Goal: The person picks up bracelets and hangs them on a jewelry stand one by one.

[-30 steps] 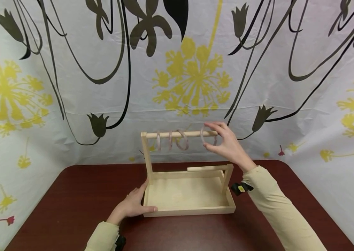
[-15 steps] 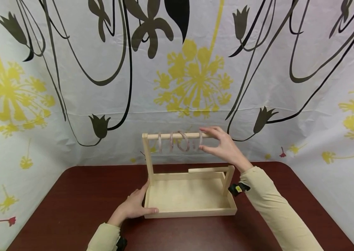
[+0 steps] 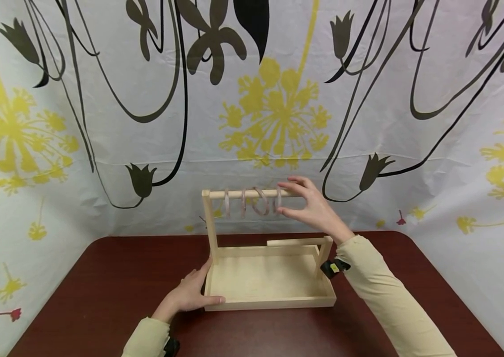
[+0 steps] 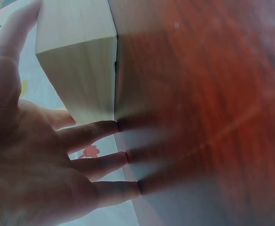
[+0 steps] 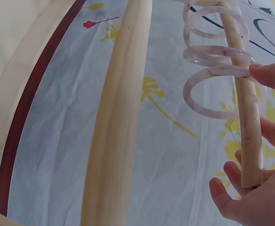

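Note:
My right hand (image 3: 312, 206) pinches a pale translucent bangle (image 3: 279, 199) round the upper wooden rod (image 3: 265, 193) of a two-armed display stand. In the right wrist view the thumb (image 5: 271, 77) presses this bangle's rim, while other fingers lie around the rod's free end. Several more pinkish bangles, among them a tilted one (image 3: 260, 201), hang further left on that rod. My left hand (image 3: 189, 290) rests against the left front corner of the stand's tray (image 3: 270, 301). Its thumb lies along the front wall; its straight fingers (image 4: 111, 188) reach down to the tabletop.
A shorter, lower rod (image 3: 294, 242) projects leftward from the stand's right post (image 3: 323, 255). The stand sits on a dark red-brown table (image 3: 100, 282). Behind it hangs a white sheet (image 3: 270, 139) with a floral print.
My right hand has moved left along the upper rod with the bangle, bringing it nearer the other bangles. The left hand has stayed at the tray corner.

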### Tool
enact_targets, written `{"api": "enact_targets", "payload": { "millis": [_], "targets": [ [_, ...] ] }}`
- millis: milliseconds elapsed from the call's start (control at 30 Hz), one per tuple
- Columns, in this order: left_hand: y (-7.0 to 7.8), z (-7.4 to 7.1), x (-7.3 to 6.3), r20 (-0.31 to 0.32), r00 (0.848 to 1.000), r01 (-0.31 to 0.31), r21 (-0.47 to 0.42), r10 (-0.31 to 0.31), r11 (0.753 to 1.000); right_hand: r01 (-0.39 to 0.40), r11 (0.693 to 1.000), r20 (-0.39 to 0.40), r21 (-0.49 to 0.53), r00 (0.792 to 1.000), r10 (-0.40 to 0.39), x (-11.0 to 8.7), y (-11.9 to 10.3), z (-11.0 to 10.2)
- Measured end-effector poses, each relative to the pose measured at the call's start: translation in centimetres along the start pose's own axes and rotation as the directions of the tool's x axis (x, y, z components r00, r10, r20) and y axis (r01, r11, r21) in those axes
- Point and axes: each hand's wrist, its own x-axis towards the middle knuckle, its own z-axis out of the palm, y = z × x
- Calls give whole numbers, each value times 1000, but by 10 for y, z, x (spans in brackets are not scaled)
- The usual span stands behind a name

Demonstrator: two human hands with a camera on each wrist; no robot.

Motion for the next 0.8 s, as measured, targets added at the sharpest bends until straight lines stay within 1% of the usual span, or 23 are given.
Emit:
{"api": "enact_targets", "payload": {
  "millis": [167, 300, 433, 533, 633, 800],
  "targets": [
    [0, 0, 0, 17, 1000, -9, 9, 9, 1000, 11, 1000, -4, -17, 1000, -12, 1, 0, -1],
    [1, -2, 0, 28, 1000, -13, 10, 13, 1000, 15, 1000, -2, -9, 1000, -15, 1, 1, -3],
    [0, -4, 1, 22, 999, -38, 3, 38, 999, 15, 1000, -9, -9, 1000, -15, -3, 3, -7],
    [-1, -4, 1, -3, 999, -46, 0, 46, 999, 6, 1000, -21, -2, 1000, -6, -9, 5, -11],
    [-2, -3, 1, -38, 999, -26, 12, 27, 1000, 0, 1000, -32, 3, 999, 0, -15, 9, -14],
    [-2, -5, -3, -124, 992, 4, 67, 5, 998, 1, 1000, -55, -2, 998, -1, -31, 21, -19]
  ]
}}
